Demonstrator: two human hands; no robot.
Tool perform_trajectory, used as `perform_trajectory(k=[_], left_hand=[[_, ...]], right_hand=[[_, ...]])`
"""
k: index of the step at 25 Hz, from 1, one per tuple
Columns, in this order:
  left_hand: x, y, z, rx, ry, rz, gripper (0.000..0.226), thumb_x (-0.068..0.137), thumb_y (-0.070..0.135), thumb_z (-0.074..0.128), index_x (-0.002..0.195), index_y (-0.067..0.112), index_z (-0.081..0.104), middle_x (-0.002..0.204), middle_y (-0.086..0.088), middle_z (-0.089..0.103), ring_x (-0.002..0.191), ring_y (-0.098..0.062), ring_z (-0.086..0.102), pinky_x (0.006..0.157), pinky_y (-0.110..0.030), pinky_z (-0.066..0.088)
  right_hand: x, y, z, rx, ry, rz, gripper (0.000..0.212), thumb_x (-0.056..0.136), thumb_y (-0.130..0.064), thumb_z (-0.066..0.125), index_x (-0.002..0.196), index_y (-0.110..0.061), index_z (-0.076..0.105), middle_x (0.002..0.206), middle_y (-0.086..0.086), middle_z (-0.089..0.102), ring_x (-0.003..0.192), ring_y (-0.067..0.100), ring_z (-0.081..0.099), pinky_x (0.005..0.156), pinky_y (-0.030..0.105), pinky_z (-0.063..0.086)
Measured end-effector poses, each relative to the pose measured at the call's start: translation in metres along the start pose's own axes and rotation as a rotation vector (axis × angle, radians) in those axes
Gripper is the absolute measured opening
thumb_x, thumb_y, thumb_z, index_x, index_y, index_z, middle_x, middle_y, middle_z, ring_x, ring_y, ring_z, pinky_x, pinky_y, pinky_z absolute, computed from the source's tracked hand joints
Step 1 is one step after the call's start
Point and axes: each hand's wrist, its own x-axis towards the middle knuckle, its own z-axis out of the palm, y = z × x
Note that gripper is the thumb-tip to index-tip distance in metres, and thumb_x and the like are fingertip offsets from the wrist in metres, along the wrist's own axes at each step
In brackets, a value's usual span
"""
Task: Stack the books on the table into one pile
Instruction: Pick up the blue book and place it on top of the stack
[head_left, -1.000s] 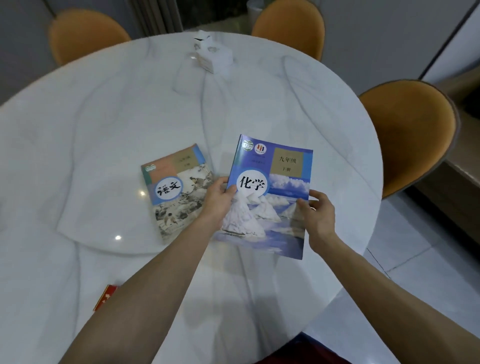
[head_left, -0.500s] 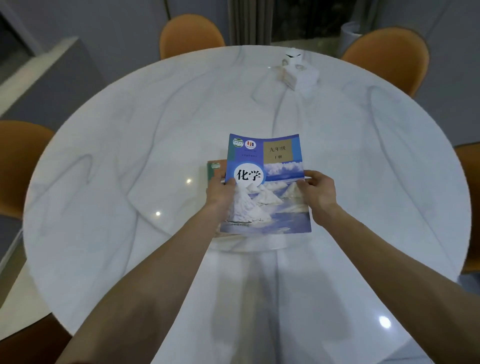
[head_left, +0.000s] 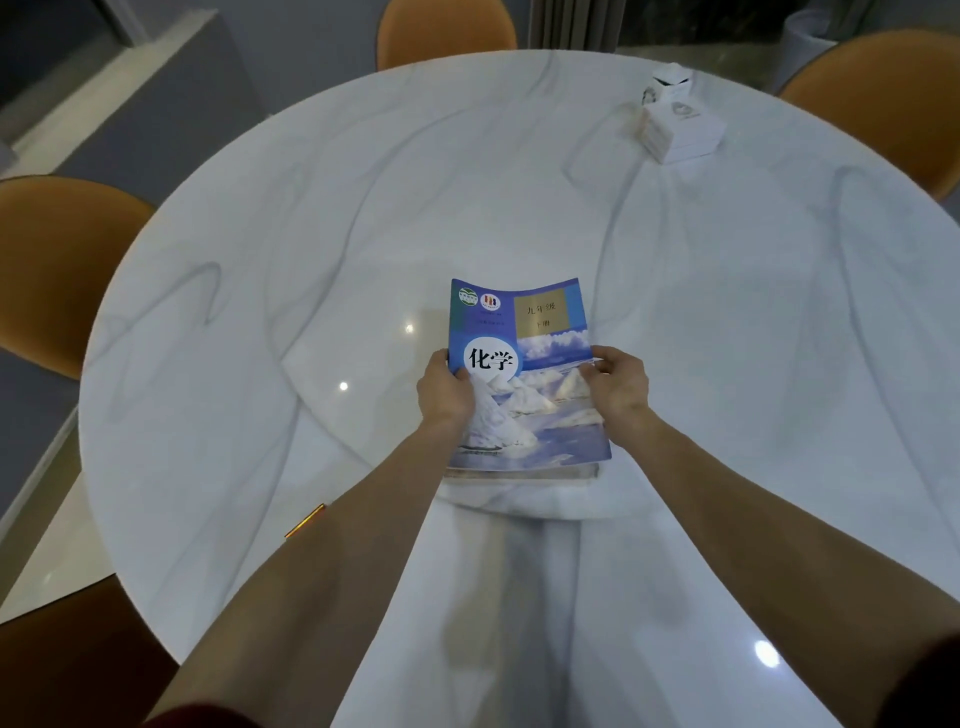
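1. Books sit in one pile near the middle of the round white marble table (head_left: 363, 208): the blue book (head_left: 524, 374) on top bears "化学" in a white circle and "九年级 下册" on a tan panel, above snowy white mounds.
2. Only the page edge of a lower book (head_left: 519, 475) shows beneath it.
3. Left hand (head_left: 444, 389) grips the blue book's left edge; right hand (head_left: 618, 382) grips its right edge.
4. A white tissue box (head_left: 680, 130) stands far off; its printing is unreadable.

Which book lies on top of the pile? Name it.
The blue chemistry textbook, held at its sides by the left hand and right hand. The book beneath shows only its bottom page edge.
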Motion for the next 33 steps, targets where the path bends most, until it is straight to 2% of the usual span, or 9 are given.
perform_trajectory(k=[4,8,11,14,20,24,26,31,33], left_hand=[[0.002,-0.012,0.003,0.089,0.007,0.039,0.028,0.092,0.004,0.041,0.117,0.003,0.053,0.110,-0.019,0.064,0.098,-0.034,0.060,0.079,-0.033,0.046],[0.005,-0.015,0.005,0.237,0.014,0.115,0.022,0.091,0.001,0.042,0.109,-0.003,0.054,0.109,-0.024,0.059,0.099,-0.037,0.057,0.082,-0.039,0.046],[0.005,-0.017,0.009,0.431,0.025,0.133,0.024,0.093,0.004,0.044,0.114,-0.002,0.051,0.117,-0.022,0.049,0.106,-0.035,0.050,0.085,-0.038,0.045],[0.007,-0.025,0.010,0.601,0.011,0.140,0.028,0.094,0.012,0.046,0.119,0.000,0.049,0.124,-0.020,0.045,0.115,-0.035,0.040,0.089,-0.040,0.044],[0.015,-0.033,0.009,0.600,-0.115,0.120,0.038,0.098,0.019,0.039,0.132,0.003,0.039,0.133,-0.018,0.039,0.117,-0.036,0.038,0.093,-0.043,0.042],[0.013,-0.034,0.010,0.644,-0.122,0.122,0.043,0.100,0.023,0.036,0.138,0.004,0.032,0.136,-0.018,0.037,0.119,-0.035,0.039,0.092,-0.044,0.044],[0.013,-0.034,0.009,0.636,-0.134,0.108,0.041,0.100,0.023,0.035,0.136,0.004,0.034,0.135,-0.018,0.038,0.119,-0.035,0.039,0.092,-0.045,0.044],[0.015,-0.033,-0.008,0.539,-0.164,0.093,0.035,0.098,0.024,0.038,0.126,0.006,0.049,0.124,-0.020,0.050,0.114,-0.035,0.047,0.093,-0.044,0.045],[0.011,-0.032,-0.020,0.554,-0.146,0.120,0.036,0.097,0.024,0.040,0.128,0.008,0.050,0.126,-0.018,0.052,0.116,-0.033,0.050,0.094,-0.043,0.045]], right_hand=[[0.003,0.015,0.013,-0.050,-0.008,-0.002,0.031,0.091,-0.010,0.055,0.122,-0.012,0.061,0.115,0.011,0.067,0.090,0.019,0.058,0.083,0.025,0.047],[0.004,0.022,0.016,-0.169,-0.003,-0.062,0.031,0.092,-0.008,0.050,0.121,-0.008,0.061,0.113,0.015,0.068,0.100,0.028,0.063,0.083,0.024,0.044],[0.006,0.022,0.018,-0.314,0.009,-0.119,0.032,0.093,-0.007,0.047,0.122,-0.003,0.060,0.119,0.019,0.066,0.109,0.034,0.060,0.091,0.027,0.044],[0.008,0.024,0.019,-0.418,0.021,-0.102,0.032,0.095,-0.008,0.047,0.124,-0.002,0.058,0.127,0.022,0.054,0.112,0.035,0.057,0.096,0.031,0.044],[0.009,0.026,0.020,-0.467,0.019,-0.058,0.026,0.095,-0.014,0.050,0.114,-0.002,0.062,0.122,0.018,0.061,0.107,0.031,0.061,0.088,0.031,0.050],[0.010,0.022,0.018,-0.468,0.011,-0.050,0.024,0.093,-0.010,0.050,0.108,0.001,0.065,0.115,0.020,0.066,0.102,0.033,0.063,0.081,0.029,0.049],[0.011,0.018,0.016,-0.505,-0.006,-0.049,0.023,0.091,-0.008,0.050,0.106,0.001,0.066,0.112,0.020,0.068,0.100,0.033,0.064,0.078,0.029,0.048],[0.010,0.004,0.006,-0.580,-0.080,-0.018,0.029,0.089,-0.015,0.056,0.114,-0.002,0.059,0.118,0.019,0.063,0.106,0.034,0.061,0.087,0.039,0.053],[0.002,-0.004,0.003,-0.672,-0.071,-0.098,0.030,0.090,-0.016,0.054,0.118,-0.003,0.056,0.121,0.018,0.060,0.107,0.033,0.060,0.087,0.039,0.052]])
